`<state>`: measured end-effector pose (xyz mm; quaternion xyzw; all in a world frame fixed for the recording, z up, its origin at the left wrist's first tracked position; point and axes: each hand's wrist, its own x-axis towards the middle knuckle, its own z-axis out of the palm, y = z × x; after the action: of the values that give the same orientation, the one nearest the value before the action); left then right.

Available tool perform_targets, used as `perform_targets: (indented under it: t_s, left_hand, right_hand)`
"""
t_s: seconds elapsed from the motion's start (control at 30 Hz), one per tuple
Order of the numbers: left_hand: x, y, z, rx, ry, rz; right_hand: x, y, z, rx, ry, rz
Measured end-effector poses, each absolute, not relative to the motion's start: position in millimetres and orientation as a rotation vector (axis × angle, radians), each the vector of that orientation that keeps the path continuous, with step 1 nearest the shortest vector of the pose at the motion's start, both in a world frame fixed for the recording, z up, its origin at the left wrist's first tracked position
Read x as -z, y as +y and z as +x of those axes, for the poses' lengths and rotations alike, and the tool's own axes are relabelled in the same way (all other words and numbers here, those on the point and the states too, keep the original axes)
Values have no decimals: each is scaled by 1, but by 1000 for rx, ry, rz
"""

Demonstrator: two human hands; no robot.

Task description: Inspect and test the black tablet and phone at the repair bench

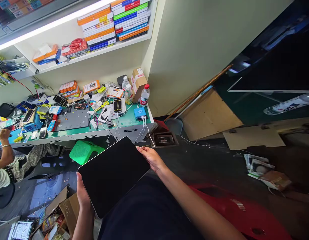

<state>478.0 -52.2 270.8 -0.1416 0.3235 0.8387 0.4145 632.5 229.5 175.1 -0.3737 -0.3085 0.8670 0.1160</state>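
Note:
Between my two hands is a tablet (114, 176) with a black, unlit screen and a thin light edge, tilted up toward me above my lap. My left hand (83, 193) grips its left side, thumb along the edge and the other fingers hidden behind. At the upper right corner my right hand (149, 156) pinches the rim, with its fingertips partly behind the tablet. A thin white cable (149, 133) hangs down from the desk near the right hand; whether it reaches the tablet I cannot tell.
Ahead is a green-topped desk (130, 121) crowded with phones, tools, bottles and a blue charging box (139, 113). A green stool (85, 151) stands before it. A co-worker's arm (5, 151) is at far left. Cardboard boxes (69, 210) lie lower left, a red stool (231, 206) lower right.

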Motion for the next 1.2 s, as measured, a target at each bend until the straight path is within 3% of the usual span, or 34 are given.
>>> perform_targets:
  t_s: [0.33,0.67,1.2]
  left_hand:
    - [-275,-34,481,-2117,825,-346]
    - [-285,-27,482,-2079,855,-380]
    - [-282,-31,480,-2099,837,-392]
  right_hand:
    - [-192,241,634,-2545,-829,-1167]
    - [-193,244,635,-2755,-312,-1244]
    - [-197,242,631,-2766,-421,-1262]
